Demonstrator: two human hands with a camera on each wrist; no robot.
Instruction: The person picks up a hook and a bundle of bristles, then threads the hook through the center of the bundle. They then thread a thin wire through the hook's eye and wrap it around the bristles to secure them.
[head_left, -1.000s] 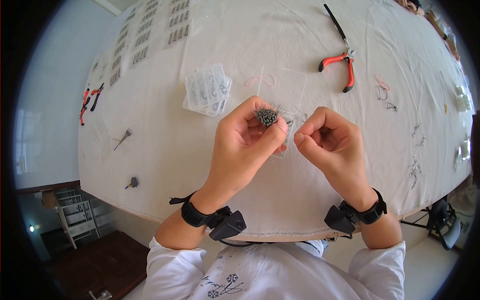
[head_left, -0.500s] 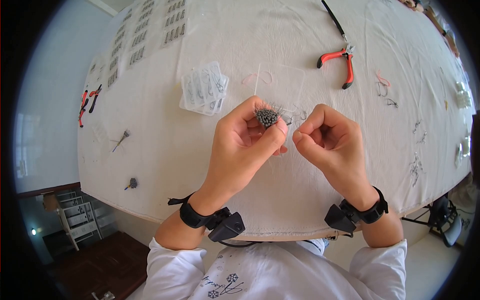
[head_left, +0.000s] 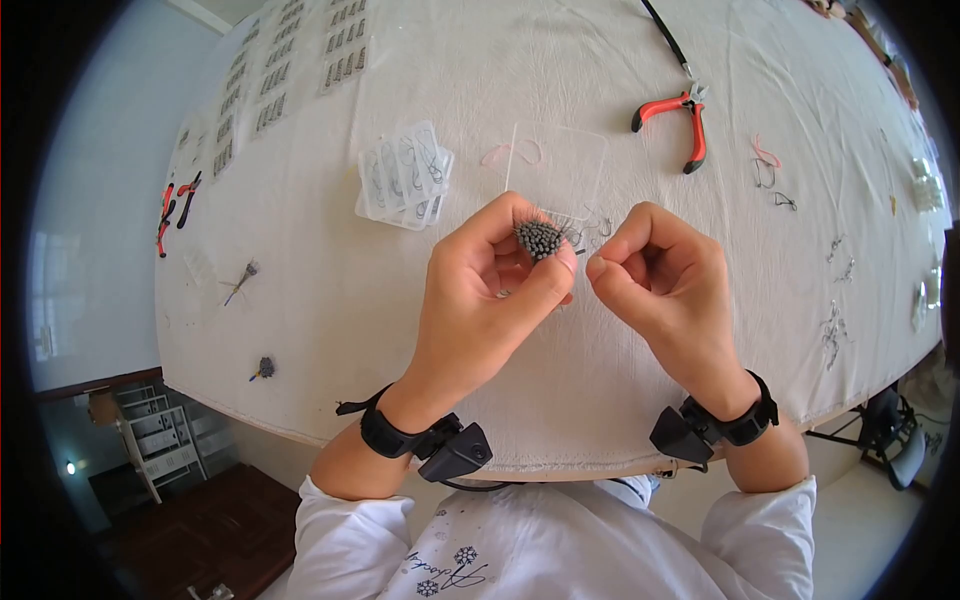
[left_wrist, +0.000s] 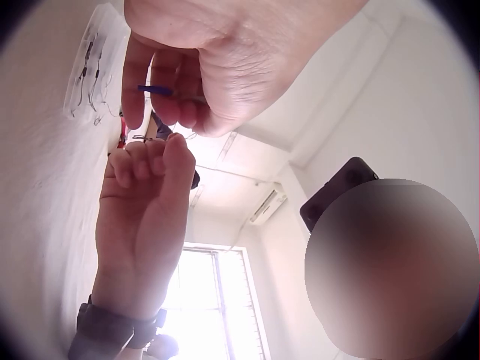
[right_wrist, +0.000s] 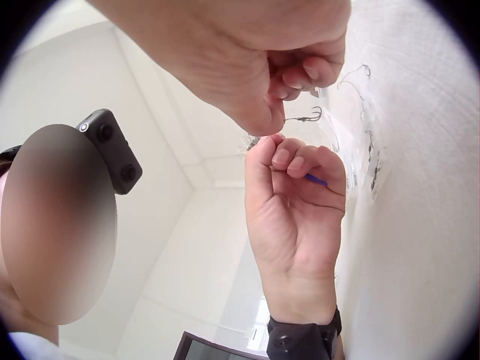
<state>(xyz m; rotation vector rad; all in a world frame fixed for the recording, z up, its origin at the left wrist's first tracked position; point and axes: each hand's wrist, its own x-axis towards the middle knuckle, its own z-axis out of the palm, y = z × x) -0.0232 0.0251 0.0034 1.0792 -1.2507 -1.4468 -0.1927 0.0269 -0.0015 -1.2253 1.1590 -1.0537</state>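
Observation:
My left hand [head_left: 485,285] grips a tight bundle of thin wires [head_left: 540,240] with grey rounded ends, which face up between thumb and forefinger. A blue strip [right_wrist: 316,180] shows under its curled fingers in the right wrist view. Close beside the left thumb tip, my right hand [head_left: 670,275] has its thumb and forefinger pinched together. In the right wrist view, a small dark hook [right_wrist: 307,117] sticks out at those fingertips, its shank end hidden there.
Stacked clear boxes [head_left: 402,175] of hooks and a clear lid [head_left: 580,160] lie beyond my hands. Red-handled pliers [head_left: 697,140] lie back right, loose hooks [head_left: 783,201] at right. Two tied bundles, one near the front edge [head_left: 264,367], lie at left.
The view has shifted slightly, so the table's things sit a little higher. The bundle has turned slightly in my left hand. My right hand stays pinched beside it.

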